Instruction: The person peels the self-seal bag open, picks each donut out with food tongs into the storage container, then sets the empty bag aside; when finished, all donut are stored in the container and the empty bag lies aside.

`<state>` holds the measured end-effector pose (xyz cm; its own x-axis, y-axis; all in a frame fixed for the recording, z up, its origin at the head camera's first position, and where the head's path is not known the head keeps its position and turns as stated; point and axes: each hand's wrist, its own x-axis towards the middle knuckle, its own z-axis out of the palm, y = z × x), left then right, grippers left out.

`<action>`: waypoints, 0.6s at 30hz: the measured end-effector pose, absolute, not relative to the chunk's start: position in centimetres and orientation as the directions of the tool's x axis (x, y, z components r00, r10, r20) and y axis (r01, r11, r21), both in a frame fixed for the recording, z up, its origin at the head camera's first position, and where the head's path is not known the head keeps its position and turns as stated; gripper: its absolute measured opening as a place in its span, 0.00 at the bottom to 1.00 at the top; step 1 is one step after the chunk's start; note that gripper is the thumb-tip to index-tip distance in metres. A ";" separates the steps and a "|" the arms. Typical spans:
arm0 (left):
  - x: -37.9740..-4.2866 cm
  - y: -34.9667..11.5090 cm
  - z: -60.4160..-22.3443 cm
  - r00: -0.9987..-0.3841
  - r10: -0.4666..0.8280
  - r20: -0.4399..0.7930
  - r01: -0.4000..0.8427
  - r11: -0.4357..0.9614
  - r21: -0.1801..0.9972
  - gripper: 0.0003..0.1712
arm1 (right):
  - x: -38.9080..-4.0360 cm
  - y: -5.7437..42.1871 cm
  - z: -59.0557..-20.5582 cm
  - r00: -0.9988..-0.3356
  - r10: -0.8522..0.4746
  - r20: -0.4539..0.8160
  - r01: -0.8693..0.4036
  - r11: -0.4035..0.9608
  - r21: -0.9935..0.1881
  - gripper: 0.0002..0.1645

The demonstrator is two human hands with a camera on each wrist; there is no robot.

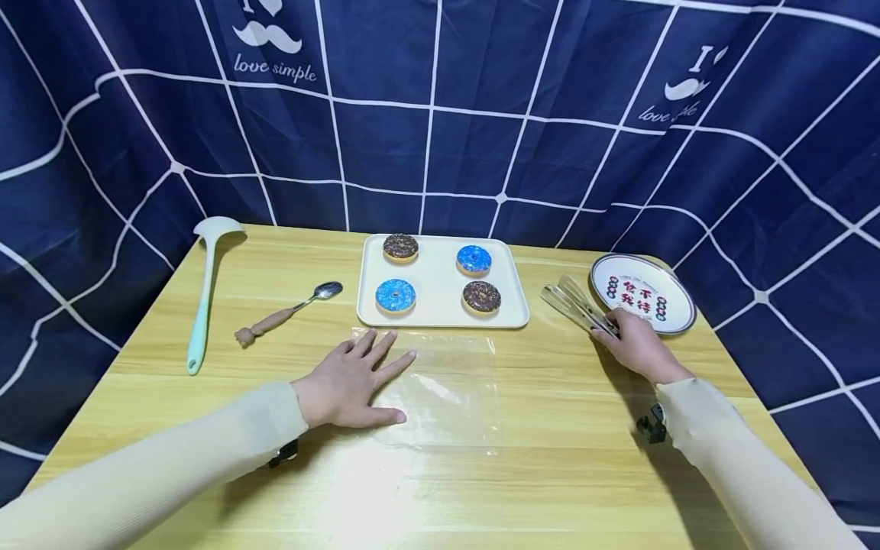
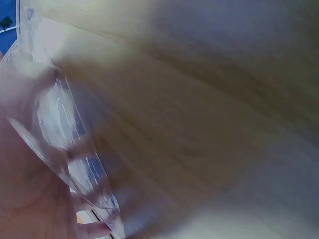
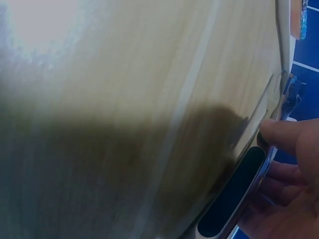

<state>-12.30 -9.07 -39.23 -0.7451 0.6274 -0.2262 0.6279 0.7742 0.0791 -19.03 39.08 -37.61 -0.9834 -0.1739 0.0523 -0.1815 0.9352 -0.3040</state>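
Observation:
My left hand (image 1: 349, 386) lies with spread fingers at the left part of a clear plastic bag (image 1: 450, 389). In the left wrist view, a clear plastic edge (image 2: 75, 112) runs across the fingers. Over on the right, my right hand (image 1: 639, 345) grips a pair of metal tongs (image 1: 572, 307), whose heads point away to the left. The right wrist view shows the thumb on the tongs' dark-inlaid handle (image 3: 232, 194). Behind the bag, a white tray (image 1: 436, 279) bears blue doughnuts (image 1: 396, 296) and chocolate doughnuts (image 1: 481, 299) with sprinkles.
A round plate (image 1: 632, 276) with red lettering stands beyond the right hand. To the left lie a spoon (image 1: 289, 313) with a wooden-looking handle and a mint-and-white ladle (image 1: 204, 305). Navy checked cloth (image 1: 467, 145) hangs around the wooden table (image 1: 571, 473).

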 end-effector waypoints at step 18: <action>-12.3 -8.7 -39.5 -0.753 0.646 -0.128 0.645 0.762 0.053 0.53 | -19.2 39.0 -36.7 -0.982 -0.189 -0.031 -0.172 0.941 -0.292 0.19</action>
